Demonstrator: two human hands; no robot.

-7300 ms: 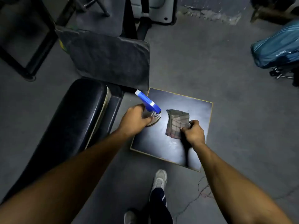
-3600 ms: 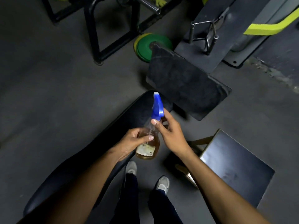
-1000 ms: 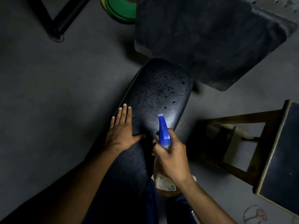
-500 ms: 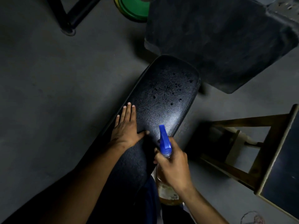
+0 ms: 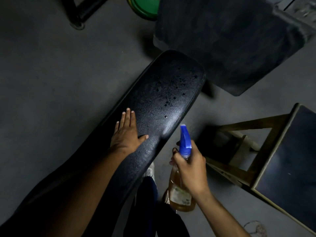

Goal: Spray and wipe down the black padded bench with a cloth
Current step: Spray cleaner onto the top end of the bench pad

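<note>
At the far left I saw only bare grey concrete floor [image 5: 51, 82], with the foot of a black metal frame [image 5: 80, 16] planted on it near the top edge. Moving right, my left hand [image 5: 126, 134] lay flat on the long black padded bench [image 5: 164, 100], palm down, fingers straight and close together, thumb spread out to the side; it gripped nothing. The bench ran diagonally from lower left to upper centre, and its textured vinyl carried a scatter of dark wet droplets [image 5: 171, 93] toward the rounded far end, beyond my fingertips. Above that end a green weight plate [image 5: 143, 6] lay on the floor at the top edge, and beside it a large dark flat pad [image 5: 230, 40] stood tilted just beyond the bench's tip. Below the bench my dark trouser leg [image 5: 148, 202] and a pale shoe [image 5: 150, 170] showed. Further right, my right hand [image 5: 191, 168] was wrapped tight around the neck of a clear spray bottle of amber liquid with a blue trigger head [image 5: 185, 141]; the nozzle pointed up toward the bench, and the bottle hung off the bench's right edge, not touching it. At the far right stood a wooden stool with a dark square top [image 5: 287, 168]. I could not see the cloth.
</note>
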